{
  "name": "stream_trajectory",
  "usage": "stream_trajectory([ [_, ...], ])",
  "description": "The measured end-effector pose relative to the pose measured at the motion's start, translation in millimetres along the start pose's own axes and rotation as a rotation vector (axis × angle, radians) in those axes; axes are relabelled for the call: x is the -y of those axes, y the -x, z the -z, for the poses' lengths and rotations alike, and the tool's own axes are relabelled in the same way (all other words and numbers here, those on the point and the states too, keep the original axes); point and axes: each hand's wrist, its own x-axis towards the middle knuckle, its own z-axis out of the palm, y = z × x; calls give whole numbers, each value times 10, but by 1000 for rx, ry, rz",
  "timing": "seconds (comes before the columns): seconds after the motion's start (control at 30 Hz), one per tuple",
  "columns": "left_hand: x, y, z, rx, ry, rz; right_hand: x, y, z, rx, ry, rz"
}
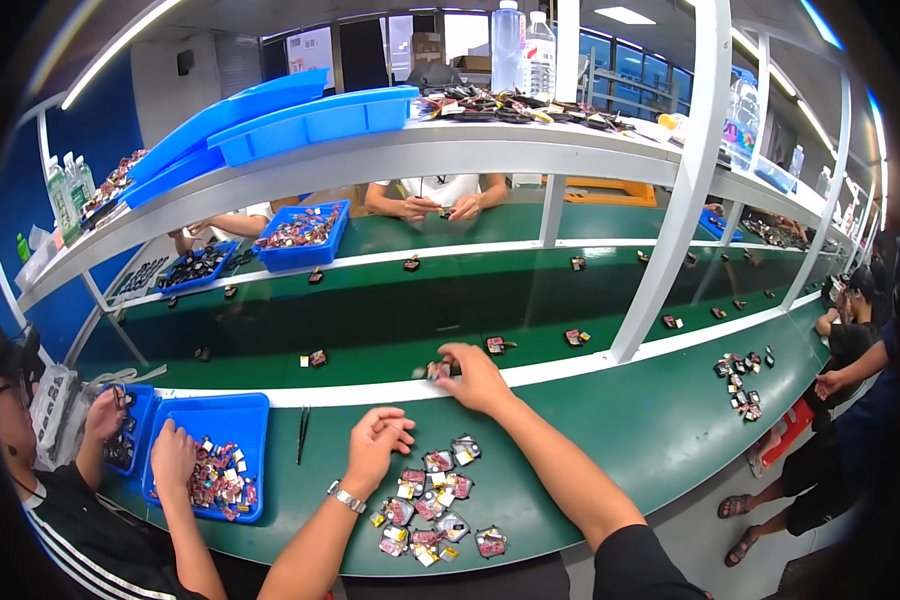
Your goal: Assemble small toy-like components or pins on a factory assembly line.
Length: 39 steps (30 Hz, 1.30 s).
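My right hand (478, 380) reaches over the white rail at the edge of the green conveyor belt. Its fingers are closed on a small circuit-board assembly (436, 371), blurred and partly covered by them. My left hand (378, 442), with a metal-band watch on the wrist, hovers over the green bench, loosely curled with fingers a little apart and nothing seen in them. Just right of it and below lies a loose cluster of similar assemblies (432, 504), dark-cased with red boards and white and yellow labels. Black tweezers (302, 436) rest on the bench to its left.
A blue tray (260, 425) of parts stands at left, where a co-worker's hand (173, 458) reaches in. Spaced assemblies (497, 346) lie on the belt (390, 320). A white post (660, 230) rises on the right, carrying an overhead shelf (320, 160). More assemblies (742, 385) lie farther right.
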Motion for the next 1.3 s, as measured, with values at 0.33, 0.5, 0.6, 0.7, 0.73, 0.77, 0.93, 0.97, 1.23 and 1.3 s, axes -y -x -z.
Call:
stream_trajectory([
  [0.33,-113,52,-20,387,176,320,727,722,346,334,-22,239],
  [0.5,-165,78,-59,282,233,283,708,781,225,140,-28,330],
  [0.6,-153,88,-59,239,256,248,717,799,109,47,82,362],
  [0.7,-177,81,-75,236,227,234,720,772,84,31,124,398],
  [0.73,-181,79,-77,235,229,237,708,765,85,34,123,396],
  [0.77,-188,76,-72,240,229,233,691,751,83,58,88,385],
  [0.93,-128,64,-41,253,198,242,649,710,87,65,45,411],
  [0.97,-122,57,-36,271,202,235,639,712,76,67,2,351],
  [1.23,-202,81,-76,390,185,164,668,738,65,51,-42,238],
  [1.3,-194,82,-57,351,201,252,669,746,78,75,-65,282],
])
